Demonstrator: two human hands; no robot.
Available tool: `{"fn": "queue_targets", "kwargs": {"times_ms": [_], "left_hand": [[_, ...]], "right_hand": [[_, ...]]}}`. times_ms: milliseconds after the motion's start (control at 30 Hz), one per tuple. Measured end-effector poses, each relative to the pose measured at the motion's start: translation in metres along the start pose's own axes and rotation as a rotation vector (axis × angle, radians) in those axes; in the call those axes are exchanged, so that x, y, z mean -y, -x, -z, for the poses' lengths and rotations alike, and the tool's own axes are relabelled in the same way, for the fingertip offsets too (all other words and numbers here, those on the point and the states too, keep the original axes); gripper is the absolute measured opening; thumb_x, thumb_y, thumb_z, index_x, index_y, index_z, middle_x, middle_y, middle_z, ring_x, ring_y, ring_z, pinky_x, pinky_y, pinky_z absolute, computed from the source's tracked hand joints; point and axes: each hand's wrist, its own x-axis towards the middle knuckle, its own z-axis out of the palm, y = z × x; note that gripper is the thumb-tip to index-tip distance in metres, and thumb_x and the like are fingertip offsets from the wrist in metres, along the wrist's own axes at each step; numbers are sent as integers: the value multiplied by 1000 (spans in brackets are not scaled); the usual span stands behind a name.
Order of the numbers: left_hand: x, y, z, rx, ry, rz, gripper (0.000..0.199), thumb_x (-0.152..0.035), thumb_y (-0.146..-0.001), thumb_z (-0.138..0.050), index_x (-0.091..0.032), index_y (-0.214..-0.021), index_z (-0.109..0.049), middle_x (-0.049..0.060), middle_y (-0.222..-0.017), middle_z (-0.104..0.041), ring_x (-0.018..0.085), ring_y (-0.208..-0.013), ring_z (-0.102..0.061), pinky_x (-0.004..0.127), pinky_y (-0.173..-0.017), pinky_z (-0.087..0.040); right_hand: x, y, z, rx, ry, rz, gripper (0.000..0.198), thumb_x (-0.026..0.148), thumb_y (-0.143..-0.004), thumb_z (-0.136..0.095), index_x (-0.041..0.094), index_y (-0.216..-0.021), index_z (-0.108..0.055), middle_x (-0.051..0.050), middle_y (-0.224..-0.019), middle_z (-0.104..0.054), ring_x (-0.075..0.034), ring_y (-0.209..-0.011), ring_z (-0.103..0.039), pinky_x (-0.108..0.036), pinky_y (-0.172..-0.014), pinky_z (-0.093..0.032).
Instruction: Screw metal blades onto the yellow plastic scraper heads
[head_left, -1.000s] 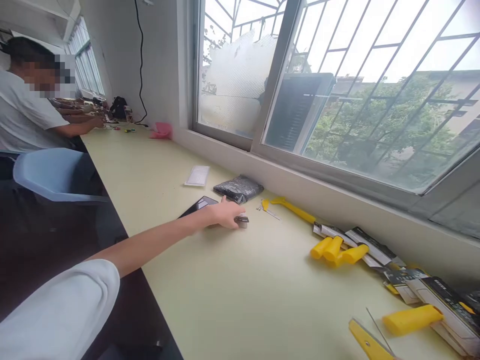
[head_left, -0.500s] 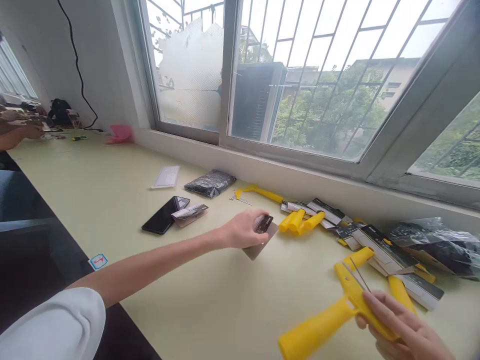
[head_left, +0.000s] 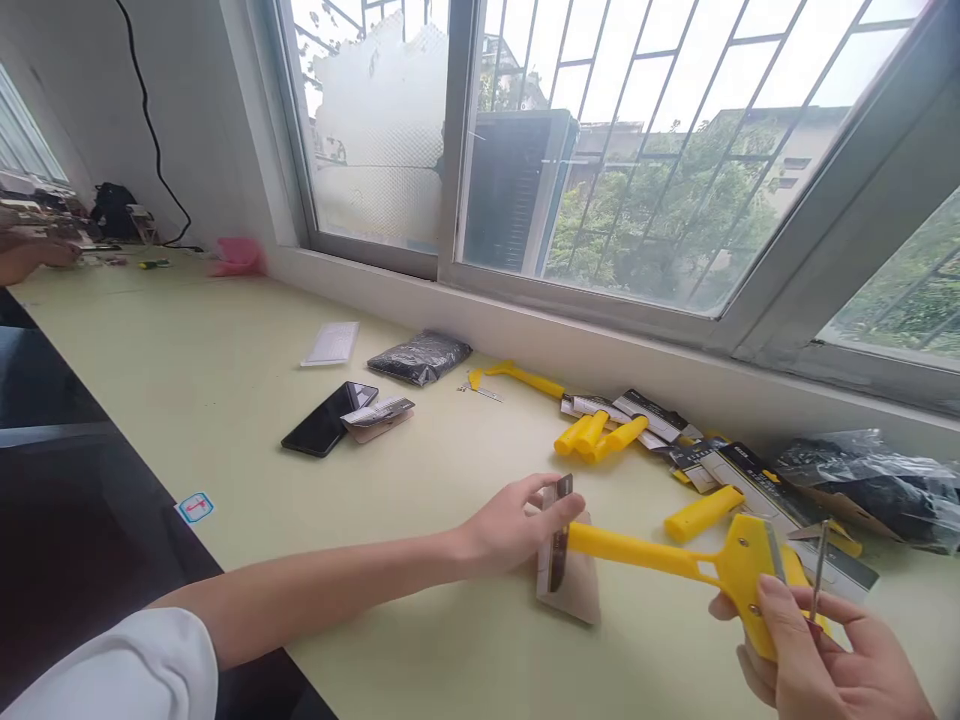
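My right hand [head_left: 832, 650] is closed around the head of a yellow scraper [head_left: 645, 553]. A thin metal rod [head_left: 821, 565], perhaps a screwdriver shaft with a red base, sticks up from the same hand. My left hand [head_left: 517, 525] grips a folded cardboard sleeve [head_left: 574, 590], dark-printed on one side and plain brown on the other. The scraper's handle points left, its end at the sleeve's opening; how far it goes in is hidden by my fingers. Behind my right hand lies another yellow handle [head_left: 703, 513].
Several yellow scrapers [head_left: 592, 435] in card sleeves lie along the window ledge, with a clear plastic bag [head_left: 874, 480] at right. Left of them are a black packet [head_left: 420, 358], a phone [head_left: 319, 425], another cardboard sleeve [head_left: 377, 420] and a white card [head_left: 331, 343]. Another person's hand [head_left: 37, 255] shows far left.
My left hand has brought the cardboard sleeve right and nearer to me. The scraper has turned in my right hand, so its handle now points left and meets the sleeve.
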Motion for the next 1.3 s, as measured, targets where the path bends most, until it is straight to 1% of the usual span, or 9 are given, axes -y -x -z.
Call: {"fn": "queue_targets", "kwargs": {"times_ms": [133,233,333,467,667,867,967,1167,1300], "left_hand": [[2,-2,-1,105,382,6,65,-59,-90,-59,-25,-144,-46,12,-133,-60,26,-117,-62,36,-89,-55],[0,-7,5,135,481,-39,57,-48,-85,-72,-23,-134,-56,12,-130,-63,25,-112,-66,37,-91,-55],[-2,-11,11,160,514,-31,53,-48,-76,-80,-17,-117,-65,13,-118,-67,23,-103,-68,38,-89,-55],[0,-12,10,153,484,9,52,-49,-68,-86,-14,-102,-69,9,-103,-69,20,-94,-67,33,-80,-54],[8,-10,-2,37,463,71,57,-48,-69,-85,-16,-111,-63,7,-98,-68,20,-84,-67,32,-73,-55],[10,-12,-9,-173,491,31,43,-60,-95,-47,-23,-115,-46,4,-102,-58,16,-85,-61,29,-72,-54],[7,-10,-8,-181,433,-10,37,-55,-99,-38,-21,-112,-44,4,-103,-56,15,-88,-59,28,-76,-52],[-2,0,3,-206,155,-139,42,-60,-92,-52,-22,-110,-49,6,-110,-56,18,-97,-56,27,-74,-46],[-3,-1,11,-166,22,-140,44,-59,-83,-66,-19,-99,-57,4,-95,-60,18,-86,-57,26,-67,-43]], "right_hand": [[2,5,-5,123,-54,-94,62,57,-66,-83,25,-101,-43,-5,-75,-71,-3,-37,-28,-17,-35,-26],[3,2,-1,198,-69,-165,61,53,-63,-85,24,-97,-43,-6,-77,-71,-1,-38,-24,-16,-37,-23],[7,1,1,224,-53,-173,58,47,-63,-86,24,-97,-45,-3,-73,-68,0,-40,-25,-14,-41,-24],[11,7,-2,214,-5,-139,55,45,-64,-86,23,-97,-47,1,-69,-65,-1,-41,-29,-14,-43,-26],[11,16,-12,272,-39,-201,58,43,-63,-87,24,-97,-44,2,-71,-64,2,-40,-22,-13,-43,-19],[0,14,-15,360,-130,-287,50,42,-69,-82,22,-93,-43,0,-80,-67,2,-43,-20,-14,-44,-16],[-4,10,-14,368,-159,-301,46,43,-71,-79,22,-91,-44,0,-78,-66,1,-43,-20,-14,-41,-19],[-7,5,-7,350,-181,-318,43,42,-72,-78,22,-90,-45,0,-79,-65,-1,-42,-22,-14,-38,-23],[-12,5,-9,358,-209,-337,46,41,-71,-81,22,-93,-45,0,-81,-66,0,-41,-23,-13,-38,-22]]}}
